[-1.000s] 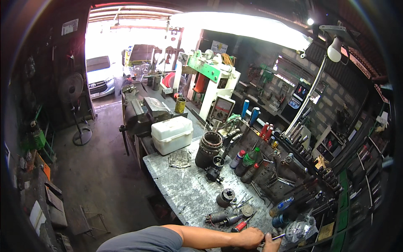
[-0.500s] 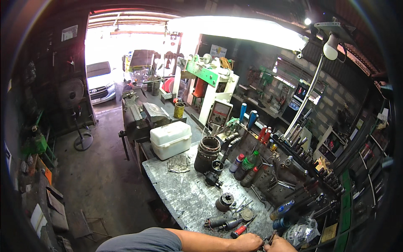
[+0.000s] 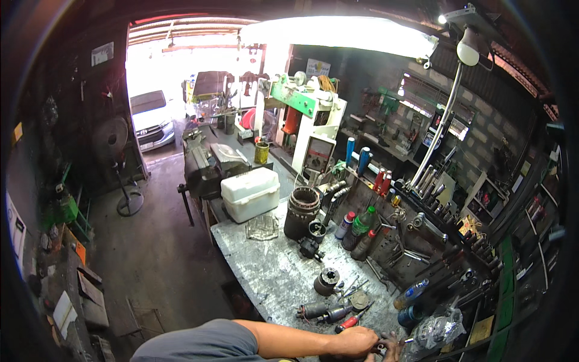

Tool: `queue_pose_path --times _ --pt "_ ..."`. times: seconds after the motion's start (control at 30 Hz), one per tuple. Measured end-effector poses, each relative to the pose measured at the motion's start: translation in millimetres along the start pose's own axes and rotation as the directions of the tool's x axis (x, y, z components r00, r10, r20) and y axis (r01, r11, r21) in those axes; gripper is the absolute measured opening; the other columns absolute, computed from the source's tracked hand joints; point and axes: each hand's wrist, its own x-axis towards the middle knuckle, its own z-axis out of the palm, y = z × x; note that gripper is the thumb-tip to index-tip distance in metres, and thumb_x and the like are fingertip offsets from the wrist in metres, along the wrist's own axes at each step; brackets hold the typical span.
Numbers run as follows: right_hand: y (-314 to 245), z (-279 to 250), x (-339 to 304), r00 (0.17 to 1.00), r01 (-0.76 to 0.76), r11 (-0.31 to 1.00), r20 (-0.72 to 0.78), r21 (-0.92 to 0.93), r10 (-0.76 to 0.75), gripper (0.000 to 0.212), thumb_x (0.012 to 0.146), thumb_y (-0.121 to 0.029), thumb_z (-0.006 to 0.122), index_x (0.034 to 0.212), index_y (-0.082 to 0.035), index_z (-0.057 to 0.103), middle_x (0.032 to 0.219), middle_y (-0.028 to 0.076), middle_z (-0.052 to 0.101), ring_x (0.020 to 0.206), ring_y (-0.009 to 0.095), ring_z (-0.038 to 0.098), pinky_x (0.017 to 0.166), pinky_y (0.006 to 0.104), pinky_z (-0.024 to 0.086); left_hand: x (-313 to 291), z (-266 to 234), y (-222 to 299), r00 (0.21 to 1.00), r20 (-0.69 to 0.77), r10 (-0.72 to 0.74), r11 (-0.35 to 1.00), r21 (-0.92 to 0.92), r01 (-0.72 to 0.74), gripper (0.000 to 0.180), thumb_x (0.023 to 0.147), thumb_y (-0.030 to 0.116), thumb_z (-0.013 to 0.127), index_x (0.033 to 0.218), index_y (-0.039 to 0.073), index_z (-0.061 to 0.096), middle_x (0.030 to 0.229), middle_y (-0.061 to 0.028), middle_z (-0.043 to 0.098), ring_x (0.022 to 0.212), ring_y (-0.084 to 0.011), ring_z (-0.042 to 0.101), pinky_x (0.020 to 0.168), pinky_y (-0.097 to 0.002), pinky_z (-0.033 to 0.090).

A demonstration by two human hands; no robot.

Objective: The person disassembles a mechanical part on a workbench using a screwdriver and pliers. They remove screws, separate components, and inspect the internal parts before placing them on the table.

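Note:
At the bottom of the view my two hands meet over the near end of the metal-topped bench [image 3: 247, 265]. My left hand [image 3: 357, 341] has its fingers curled around a small dark metal part [image 3: 380, 348]. From the other side my right hand [image 3: 392, 349] closes on the same part, partly cut off by the lower edge. What kind of part it is cannot be made out. Just beyond my left hand lies a red-handled screwdriver [image 3: 347, 326]. Beside it are two dark cylindrical motor-like parts [image 3: 312, 310] and a round metal cap [image 3: 359, 300].
Farther up the bench stand a hollow ringed metal cylinder [image 3: 326, 281], a large motor housing [image 3: 303, 212], several bottles [image 3: 362, 222] and a white plastic box [image 3: 250, 194]. A crumpled clear plastic bag [image 3: 437, 329] lies right of my hands. Tools line the rack [image 3: 416, 223] along the right.
The whole view has shifted slightly, with the bench lower and to the right. My right hand has turned, so its fingers now show around the small part. My left hand stays closed.

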Motion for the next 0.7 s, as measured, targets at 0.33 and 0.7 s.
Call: queue_pose_path --times 0.33,0.7 --pt "24.5 59.1 -9.6 0.822 0.104 0.89 -0.542 0.445 0.175 0.025 0.106 -0.018 0.056 0.084 -0.005 0.058 0.088 0.012 0.067 0.079 0.025 0.066 0.084 0.0432 0.055 4.8 -5.1 7.7 0.996 0.058 -0.072 0.996 0.054 0.069 0.037 0.104 0.038 0.063 0.091 0.005 0.077 0.084 -0.022 0.076 0.083 -0.0434 0.076 0.077 -0.0515 0.061" --pt "94.1 32.1 54.9 0.832 -0.319 0.241 0.149 0.917 0.534 0.036 0.116 -0.046 0.053 0.112 -0.011 0.061 0.073 0.005 0.06 0.054 0.02 0.058 0.053 0.0371 0.055 4.1 -13.2 8.6 0.997 0.071 -0.028 0.989 0.147 0.017 0.049 0.101 0.044 0.068 0.085 -0.001 0.074 0.081 -0.0256 0.075 0.08 -0.0438 0.077 0.074 -0.0517 0.063"
